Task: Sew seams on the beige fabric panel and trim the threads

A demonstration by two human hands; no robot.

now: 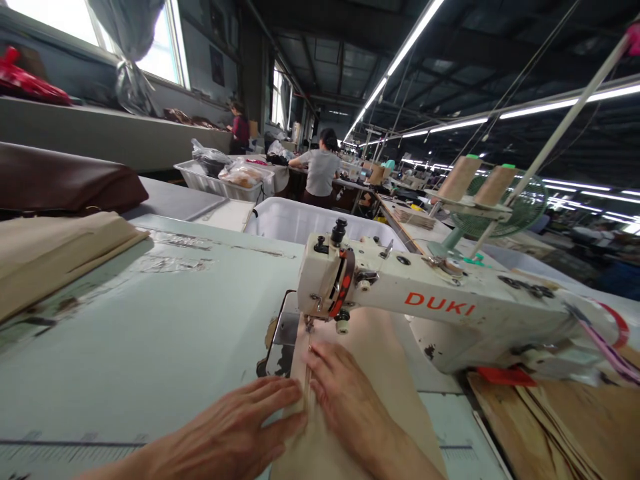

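Observation:
A beige sheet of material [385, 353], cloth or thin leather, lies under the needle and presser foot [309, 325] of a white sewing machine [435, 297]. A narrow fold or strip runs along its left part toward the needle. My right hand [350, 400] lies on the sheet just in front of the foot, fingers stretched and pressing down beside the strip. From the left, my left hand [240, 427] reaches to the strip's edge, its fingers extended and the thumb apart. Whether its fingertips pinch the edge is not clear.
Folded beige material [60, 253] and a dark brown leather piece [65, 177] lie at left. Brown pieces [565, 427] rest at lower right. Behind the machine stand a white bin [325, 217], thread cones [460, 177] and a green fan [525, 200]. A person [320, 170] works farther back.

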